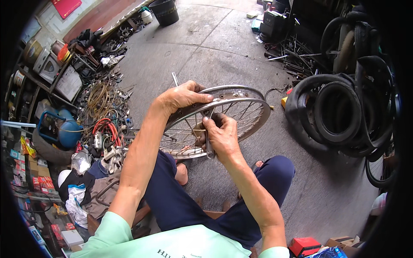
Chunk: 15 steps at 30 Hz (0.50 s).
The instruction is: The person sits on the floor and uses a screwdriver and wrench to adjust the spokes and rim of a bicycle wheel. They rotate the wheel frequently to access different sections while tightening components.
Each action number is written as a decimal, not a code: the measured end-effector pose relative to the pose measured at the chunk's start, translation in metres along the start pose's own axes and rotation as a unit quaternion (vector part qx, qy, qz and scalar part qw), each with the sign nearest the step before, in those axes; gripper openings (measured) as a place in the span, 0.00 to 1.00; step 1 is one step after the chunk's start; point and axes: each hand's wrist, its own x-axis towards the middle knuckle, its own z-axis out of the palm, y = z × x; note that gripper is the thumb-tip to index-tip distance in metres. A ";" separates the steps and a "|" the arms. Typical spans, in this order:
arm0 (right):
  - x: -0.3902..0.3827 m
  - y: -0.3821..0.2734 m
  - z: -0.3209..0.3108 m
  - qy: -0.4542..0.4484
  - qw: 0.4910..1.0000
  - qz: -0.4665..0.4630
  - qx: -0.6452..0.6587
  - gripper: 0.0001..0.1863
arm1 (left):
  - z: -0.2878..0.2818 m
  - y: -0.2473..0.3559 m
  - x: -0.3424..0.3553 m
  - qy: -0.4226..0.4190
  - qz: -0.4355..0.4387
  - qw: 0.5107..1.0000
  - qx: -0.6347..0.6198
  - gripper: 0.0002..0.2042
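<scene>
Red flat box (303,246) bottom right; white box (72,237) bottom left; red sign (66,6) top left.

Both hands (183,96) (221,137) raised, fingers curled.

Grey concrete floor (223,47) with seams. Right of the fingers (210,125), well apart, black tyres (337,114) lie stacked; beyond them spokes (297,56) lie scattered. Left of the fingers a heap of wires (101,96), red cable (106,127) and a blue tank (69,129). Far ahead, a black bucket (164,10)
</scene>
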 end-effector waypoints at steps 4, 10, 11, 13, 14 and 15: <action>0.012 0.001 -0.022 -0.018 0.999 0.042 -0.021 0.12 | 0.003 0.000 0.000 -0.008 0.020 0.999 0.038 0.25; 0.012 0.001 -0.021 -0.004 1.000 0.023 -0.019 0.14 | -0.001 -0.010 0.006 -0.029 0.038 0.998 0.044 0.29; 0.011 0.001 -0.022 -0.006 0.999 0.035 0.009 0.14 | 0.001 -0.005 0.003 -0.048 0.034 0.997 0.044 0.28; 0.016 0.008 -0.022 0.004 0.999 0.032 0.023 0.13 | 0.001 -0.009 0.008 -0.057 0.039 0.997 0.030 0.28; 0.016 0.011 -0.022 0.010 0.999 0.031 0.023 0.13 | 0.003 -0.011 0.008 -0.043 0.037 0.998 0.042 0.29; 0.017 0.012 -0.023 0.016 0.999 0.031 0.024 0.13 | 0.003 -0.011 0.010 -0.029 0.035 0.998 0.054 0.30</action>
